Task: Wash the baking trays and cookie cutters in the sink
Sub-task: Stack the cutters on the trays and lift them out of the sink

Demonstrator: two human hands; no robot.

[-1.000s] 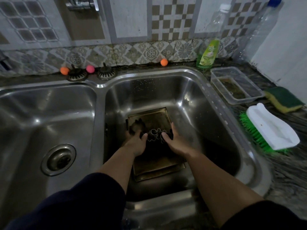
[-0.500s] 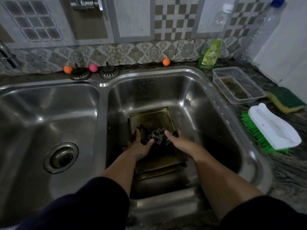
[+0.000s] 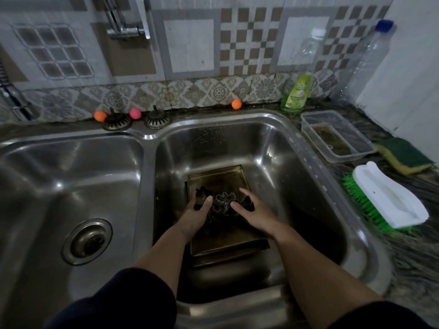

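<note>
Baking trays (image 3: 223, 236) lie stacked on the floor of the right-hand sink basin (image 3: 280, 162), cookie cutters (image 3: 222, 203) loose on top. Both hands reach in — left hand (image 3: 196, 213) and right hand (image 3: 253, 211), fingers curled around the cutters. Thin, dark, tangled metal in dim light: an edge could nick a finger, or a cutter slip away unseen.
</note>
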